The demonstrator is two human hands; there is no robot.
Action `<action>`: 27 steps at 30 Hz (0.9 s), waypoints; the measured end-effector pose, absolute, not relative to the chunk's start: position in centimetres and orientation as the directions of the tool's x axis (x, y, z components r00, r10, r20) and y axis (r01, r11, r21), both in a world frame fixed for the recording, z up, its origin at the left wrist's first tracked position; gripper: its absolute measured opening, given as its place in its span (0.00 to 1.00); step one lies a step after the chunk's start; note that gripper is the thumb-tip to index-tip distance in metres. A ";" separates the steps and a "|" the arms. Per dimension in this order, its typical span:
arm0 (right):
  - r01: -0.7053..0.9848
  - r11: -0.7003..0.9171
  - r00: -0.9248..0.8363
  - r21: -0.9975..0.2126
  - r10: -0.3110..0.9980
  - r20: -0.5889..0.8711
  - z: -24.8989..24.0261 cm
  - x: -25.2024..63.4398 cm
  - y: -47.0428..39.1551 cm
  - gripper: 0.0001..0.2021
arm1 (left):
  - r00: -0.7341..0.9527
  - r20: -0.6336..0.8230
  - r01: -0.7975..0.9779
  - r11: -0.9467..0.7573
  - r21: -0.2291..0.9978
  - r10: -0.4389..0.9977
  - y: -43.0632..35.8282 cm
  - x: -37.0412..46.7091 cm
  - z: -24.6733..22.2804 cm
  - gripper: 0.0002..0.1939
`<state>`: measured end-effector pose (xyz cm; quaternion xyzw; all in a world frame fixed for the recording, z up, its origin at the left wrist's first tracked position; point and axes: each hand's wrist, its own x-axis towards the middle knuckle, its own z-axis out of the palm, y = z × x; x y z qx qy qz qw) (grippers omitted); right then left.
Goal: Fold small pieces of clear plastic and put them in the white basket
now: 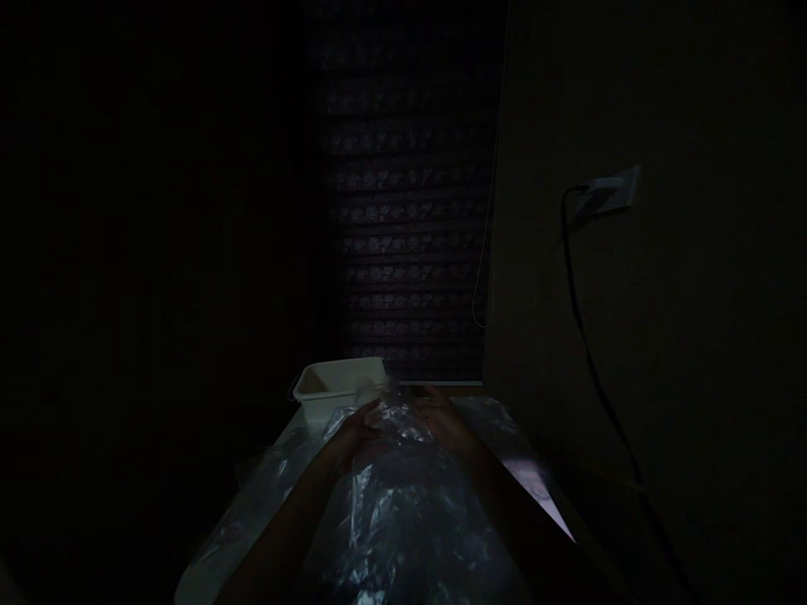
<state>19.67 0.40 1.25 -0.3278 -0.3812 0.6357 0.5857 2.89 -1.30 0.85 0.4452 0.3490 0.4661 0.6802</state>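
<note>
The scene is very dark. Crumpled clear plastic sheeting (409, 504) covers the middle of a pale table (195, 580) and runs toward me. My left hand (357, 433) reaches forward onto the plastic, its fingers bent against the far part of it. On the other side, my right hand (445, 420) touches the plastic with its fingers spread. A bunched part of the sheeting rises between the two hands. Whether the left fingers pinch the film is too dim to tell.
A white rectangular tub (321, 407) stands at the table's far left corner. Behind is a patterned blind (409, 244) with a hanging cord. On the right wall, a dark cable (583, 336) hangs from a socket (609, 193). A bright patch (535, 487) lies on the right table edge.
</note>
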 end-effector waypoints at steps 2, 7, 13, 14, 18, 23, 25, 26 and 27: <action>-0.421 -0.093 -0.105 -0.902 0.993 -0.053 0.8 20.4 0.3 0.18 | 0.311 -0.086 -0.309 0.186 0.933 0.947 -1.1 2.9 0.3 0.32; -0.183 -0.168 -0.107 -0.969 0.983 -0.151 0.9 21.7 -0.1 0.09 | 0.228 -0.183 -0.273 0.243 0.931 0.956 -1.0 2.8 -0.3 0.29; -0.107 -0.021 -0.263 -0.994 0.965 0.008 0.0 22.3 0.5 0.14 | 0.129 -0.217 -0.159 0.236 0.959 0.968 -2.0 1.9 -0.1 0.29; -0.049 0.036 -0.279 -0.998 0.959 0.048 -0.3 22.3 0.6 0.14 | 0.107 -0.209 -0.148 0.224 0.963 0.972 -2.2 1.7 0.1 0.29; 0.329 0.444 -0.305 -0.834 0.885 0.351 -0.7 22.0 -0.3 0.14 | 0.032 -0.176 -0.120 0.178 0.977 0.984 -3.0 0.6 1.0 0.26; 0.559 0.736 -0.543 -0.381 0.673 0.502 0.5 22.1 -2.9 0.17 | 0.121 -0.088 -0.060 0.096 0.994 0.989 -3.4 -1.3 1.0 0.27; 0.577 0.747 -0.580 -0.330 0.659 0.479 0.7 22.4 -3.7 0.19 | 0.172 -0.050 -0.043 0.058 0.997 0.984 -3.4 -1.8 0.5 0.28; 0.583 0.745 -0.587 -0.323 0.662 0.466 0.8 22.7 -3.9 0.19 | 0.181 -0.029 -0.014 0.032 0.999 0.983 -3.5 -2.0 0.3 0.28; 0.592 0.739 -0.586 -0.321 0.668 0.458 0.7 22.9 -4.0 0.20 | 0.175 -0.005 0.034 -0.001 0.999 0.985 -3.5 -2.0 0.0 0.28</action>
